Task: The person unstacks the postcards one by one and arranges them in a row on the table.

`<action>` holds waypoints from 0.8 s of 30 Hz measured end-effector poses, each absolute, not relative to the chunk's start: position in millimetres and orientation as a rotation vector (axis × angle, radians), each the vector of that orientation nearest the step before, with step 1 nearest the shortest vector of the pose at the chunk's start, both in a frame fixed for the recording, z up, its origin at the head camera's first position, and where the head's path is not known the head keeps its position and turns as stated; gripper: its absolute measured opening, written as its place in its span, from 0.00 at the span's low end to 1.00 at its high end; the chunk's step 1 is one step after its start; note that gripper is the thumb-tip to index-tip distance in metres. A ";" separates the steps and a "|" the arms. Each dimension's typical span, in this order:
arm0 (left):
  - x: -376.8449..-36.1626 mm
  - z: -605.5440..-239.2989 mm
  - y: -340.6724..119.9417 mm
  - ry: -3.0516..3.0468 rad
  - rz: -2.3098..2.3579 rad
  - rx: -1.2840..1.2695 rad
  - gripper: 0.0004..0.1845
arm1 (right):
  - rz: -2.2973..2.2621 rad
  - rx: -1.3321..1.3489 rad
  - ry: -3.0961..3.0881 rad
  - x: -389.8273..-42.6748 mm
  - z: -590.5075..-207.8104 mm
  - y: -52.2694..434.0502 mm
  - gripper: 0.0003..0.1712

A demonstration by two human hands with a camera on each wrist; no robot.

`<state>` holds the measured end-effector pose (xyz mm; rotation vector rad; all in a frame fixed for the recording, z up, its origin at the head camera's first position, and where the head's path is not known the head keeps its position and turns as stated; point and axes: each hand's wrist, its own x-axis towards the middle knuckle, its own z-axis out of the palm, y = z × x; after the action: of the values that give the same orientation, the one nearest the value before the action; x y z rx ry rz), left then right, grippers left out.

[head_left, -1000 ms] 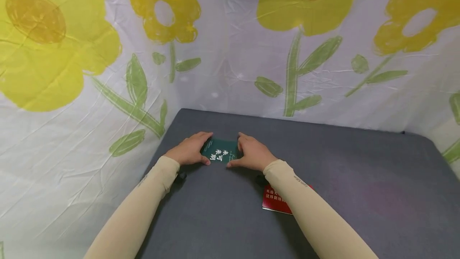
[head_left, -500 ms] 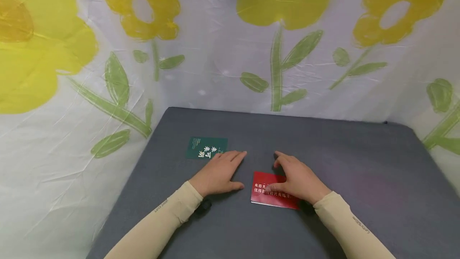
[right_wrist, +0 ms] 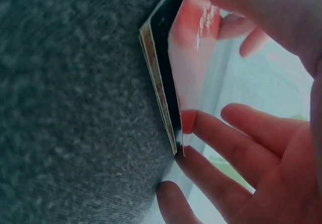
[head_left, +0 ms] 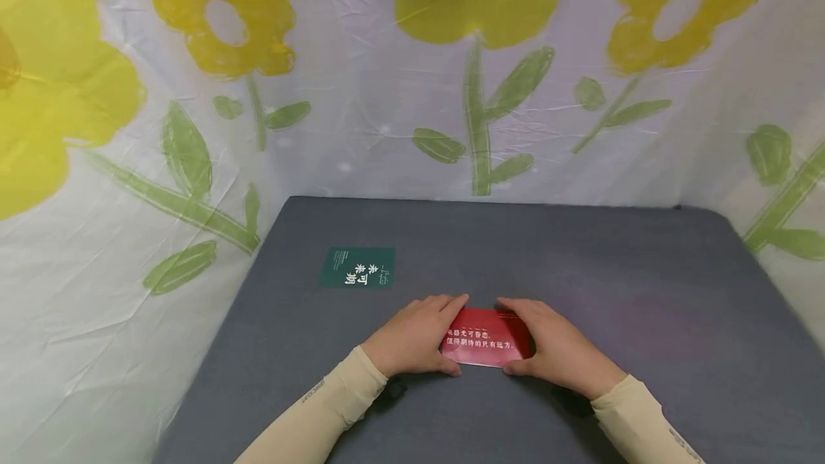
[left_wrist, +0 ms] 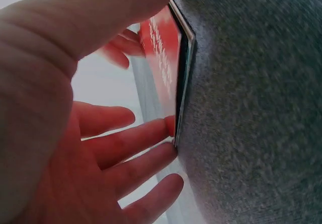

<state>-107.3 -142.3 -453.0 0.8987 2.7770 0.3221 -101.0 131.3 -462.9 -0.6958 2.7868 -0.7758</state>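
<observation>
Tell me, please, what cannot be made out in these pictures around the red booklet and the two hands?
- Red booklet: both short ends hidden in the head view by the left hand and right hand.
- Its cover text: blurred in both wrist views.
- Green booklet: small print too small in the head view.
- Grey mat: near edge cut off by the frame.

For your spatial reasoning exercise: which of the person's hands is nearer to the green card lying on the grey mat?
Left. The left hand grips the red card's left end, below and right of the green card; the right hand grips the far end, farther away.
</observation>
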 end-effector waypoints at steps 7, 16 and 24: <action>-105.0 -452.8 -138.5 2.785 0.320 0.912 0.52 | -0.803 -0.747 2.803 -95.1 -465.1 139.5 0.51; -104.0 -454.7 -138.8 2.772 0.339 0.923 0.53 | -0.802 -0.719 2.792 -90.4 -469.1 141.4 0.54; -104.3 -453.7 -139.7 2.762 0.361 0.928 0.52 | -0.742 -0.724 2.816 -88.1 -466.5 139.5 0.55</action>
<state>-104.3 -139.7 -453.7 0.9285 2.7615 0.3609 -88.1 139.5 -466.5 -0.7245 2.8162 -0.7423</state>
